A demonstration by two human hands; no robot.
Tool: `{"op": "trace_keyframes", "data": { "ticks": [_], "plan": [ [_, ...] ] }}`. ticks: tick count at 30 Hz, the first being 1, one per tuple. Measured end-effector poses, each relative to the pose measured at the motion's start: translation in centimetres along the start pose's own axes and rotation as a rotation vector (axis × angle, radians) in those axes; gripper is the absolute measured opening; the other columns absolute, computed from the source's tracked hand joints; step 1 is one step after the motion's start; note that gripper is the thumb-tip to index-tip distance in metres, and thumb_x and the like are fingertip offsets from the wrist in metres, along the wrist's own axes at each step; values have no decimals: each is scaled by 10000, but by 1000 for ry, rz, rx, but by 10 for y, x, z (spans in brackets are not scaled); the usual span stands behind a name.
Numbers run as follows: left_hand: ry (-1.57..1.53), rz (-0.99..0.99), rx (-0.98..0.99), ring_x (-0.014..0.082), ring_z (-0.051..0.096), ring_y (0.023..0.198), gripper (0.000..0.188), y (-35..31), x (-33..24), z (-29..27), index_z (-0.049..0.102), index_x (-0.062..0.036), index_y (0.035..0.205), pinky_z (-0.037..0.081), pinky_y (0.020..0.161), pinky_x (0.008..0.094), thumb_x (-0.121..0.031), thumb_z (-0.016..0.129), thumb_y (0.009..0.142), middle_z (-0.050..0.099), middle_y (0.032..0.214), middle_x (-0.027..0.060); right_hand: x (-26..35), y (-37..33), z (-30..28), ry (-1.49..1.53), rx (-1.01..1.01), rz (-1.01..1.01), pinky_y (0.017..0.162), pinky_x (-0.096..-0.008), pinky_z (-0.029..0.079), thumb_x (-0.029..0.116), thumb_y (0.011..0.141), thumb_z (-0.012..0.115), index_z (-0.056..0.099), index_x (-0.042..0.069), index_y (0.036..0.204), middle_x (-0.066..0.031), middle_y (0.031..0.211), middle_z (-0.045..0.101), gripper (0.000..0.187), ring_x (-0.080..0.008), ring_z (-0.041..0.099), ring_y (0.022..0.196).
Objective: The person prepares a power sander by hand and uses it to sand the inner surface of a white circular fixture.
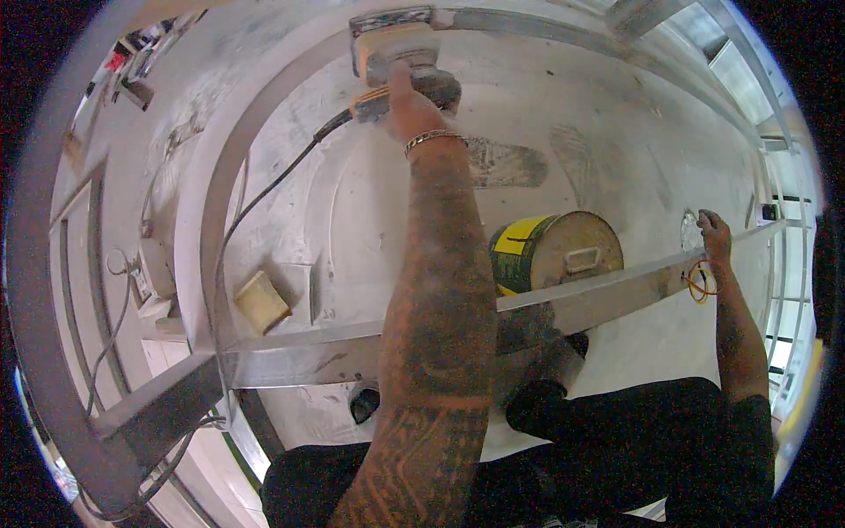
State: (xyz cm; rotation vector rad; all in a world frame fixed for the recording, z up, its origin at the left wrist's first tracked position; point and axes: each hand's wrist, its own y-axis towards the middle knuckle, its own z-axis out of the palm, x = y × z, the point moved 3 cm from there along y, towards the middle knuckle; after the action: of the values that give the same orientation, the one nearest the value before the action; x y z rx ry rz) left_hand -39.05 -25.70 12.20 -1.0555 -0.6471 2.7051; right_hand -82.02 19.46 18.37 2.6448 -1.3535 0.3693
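My left hand (pixel 415 110), at the end of a tattooed forearm with a chain bracelet, grips an orange and dark electric sander (pixel 398 55). The sander lies against the far bar of a grey metal frame (pixel 528 28), and its black cord (pixel 273 180) runs down to the left. My right hand (pixel 715 238) is at the right, by the near bar (pixel 616 295) of the frame, its fingers curled. What those fingers close on is hidden. Orange and yellow bands (pixel 701 283) circle that wrist.
A yellow and dark drum (pixel 563 251) lies on its side on the dusty floor, behind the near bar. Left of my forearm sits a pale yellowish block (pixel 262 302). Cables (pixel 180 453) hang around the frame's left corner. More metal framing (pixel 779 220) stands at the right.
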Motion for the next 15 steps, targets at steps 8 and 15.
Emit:
{"op": "trace_keyframes", "data": {
  "ticks": [8,15],
  "plan": [
    [-344,130,-125,244,641,812,594,23,-21,-23,479,34,1188,559,671,379,-201,740,709,614,1040,125,-7,4,5,71,27,34,789,-311,493,331,917,599,685,38,1099,-80,923,709,355,-190,654,838],
    [-402,47,-216,259,652,808,574,20,-13,-26,495,59,1169,566,675,385,-203,737,720,624,1027,154,-7,3,1,30,-10,-11,756,-310,491,324,909,603,687,41,1094,-76,898,708,349,-177,647,803]
  ]
}}
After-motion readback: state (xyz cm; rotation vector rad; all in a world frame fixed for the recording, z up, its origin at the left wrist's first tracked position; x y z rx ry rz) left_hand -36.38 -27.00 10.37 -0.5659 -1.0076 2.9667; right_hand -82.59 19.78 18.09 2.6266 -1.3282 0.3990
